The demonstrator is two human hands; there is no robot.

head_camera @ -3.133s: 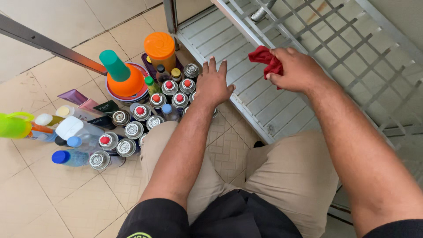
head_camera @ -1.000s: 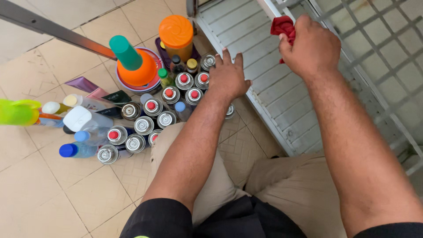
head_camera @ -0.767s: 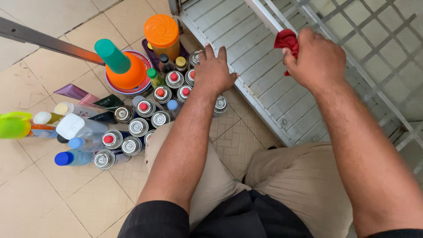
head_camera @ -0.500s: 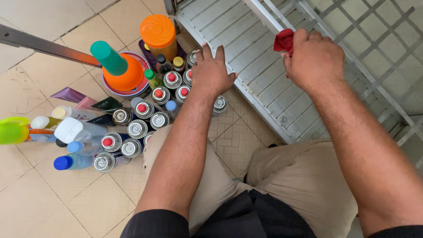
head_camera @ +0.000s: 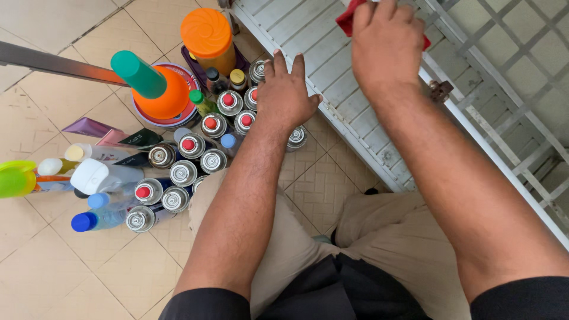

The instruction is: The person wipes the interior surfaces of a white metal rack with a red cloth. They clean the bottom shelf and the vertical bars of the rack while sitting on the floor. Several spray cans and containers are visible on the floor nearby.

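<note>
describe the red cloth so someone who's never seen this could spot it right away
Start at the grey slatted metal gate lying along the top right of the tiled floor. The right hand presses down on it near the top edge, and the red cloth is bunched under that hand, poking out at its left side. It is the only soft red thing; the other reds are small round caps on the spray cans by the left hand.

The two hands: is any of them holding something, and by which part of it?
The right hand presses a bunched red cloth on the white metal gate; only its edges show. The left hand holds nothing and rests spread over the spray cans.
</note>
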